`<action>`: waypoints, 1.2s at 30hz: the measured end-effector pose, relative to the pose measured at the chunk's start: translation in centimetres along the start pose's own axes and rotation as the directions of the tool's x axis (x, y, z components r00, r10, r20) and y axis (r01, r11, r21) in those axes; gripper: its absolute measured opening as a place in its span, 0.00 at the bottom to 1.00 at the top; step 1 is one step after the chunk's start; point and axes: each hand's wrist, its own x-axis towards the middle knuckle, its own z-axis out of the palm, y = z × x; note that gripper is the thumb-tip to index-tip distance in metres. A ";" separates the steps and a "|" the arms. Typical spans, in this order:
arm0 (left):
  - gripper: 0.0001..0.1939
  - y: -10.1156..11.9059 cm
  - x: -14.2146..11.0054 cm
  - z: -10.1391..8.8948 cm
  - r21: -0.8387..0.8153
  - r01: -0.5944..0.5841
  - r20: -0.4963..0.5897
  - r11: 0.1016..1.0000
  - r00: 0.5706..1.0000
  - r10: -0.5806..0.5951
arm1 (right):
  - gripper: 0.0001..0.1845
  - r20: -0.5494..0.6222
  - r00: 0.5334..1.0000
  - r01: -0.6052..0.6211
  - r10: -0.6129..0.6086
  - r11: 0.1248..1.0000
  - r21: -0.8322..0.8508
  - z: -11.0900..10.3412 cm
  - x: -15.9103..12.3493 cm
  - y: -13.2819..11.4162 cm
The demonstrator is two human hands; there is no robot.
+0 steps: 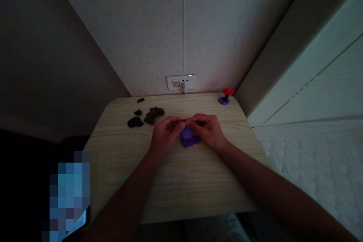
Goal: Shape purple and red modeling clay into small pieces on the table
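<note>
Two hands, the left hand (167, 132) and the right hand (208, 130), pinch one purple clay piece (186, 132) between thumbs and fingers, the fingertips nearly meeting at its top. A second purple clay lump (190, 141) lies on the table just below it, on the wearer's side. To the left are two black lumps, one larger (135, 122) and one smaller (138, 112), a small brown piece (140, 100) and a brown clump (154, 115) whose pieces cannot be counted. One red-topped figure (226, 96) stands on a purple base at the far right corner. The pale wood-grain table (176, 181) meets a light wall (141, 38) with one socket plate (180, 82) holding one white plug (184, 87).
</note>
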 end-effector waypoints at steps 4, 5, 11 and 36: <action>0.09 -0.1 0.1 -0.3 0.058 -0.029 -0.047 0.998 0.998 0.031 | 0.17 0.015 0.997 -0.073 0.072 0.997 0.041 0.0 0.0 0.2; 0.08 0.0 0.1 -0.3 0.071 -0.037 -0.064 0.997 0.997 0.041 | 0.18 0.034 0.995 -0.091 0.090 0.994 0.052 -0.1 0.0 0.2; 0.12 0.0 0.1 -0.2 -0.002 0.032 -0.085 0.999 0.996 -0.032 | 0.15 -0.025 1.000 0.002 -0.002 1.000 -0.009 -0.3 0.1 0.0; 0.07 0.1 -0.1 -0.3 -0.034 0.052 -0.052 0.998 0.997 -0.054 | 0.17 0.023 0.999 -0.050 0.049 0.998 0.048 -0.1 0.1 0.4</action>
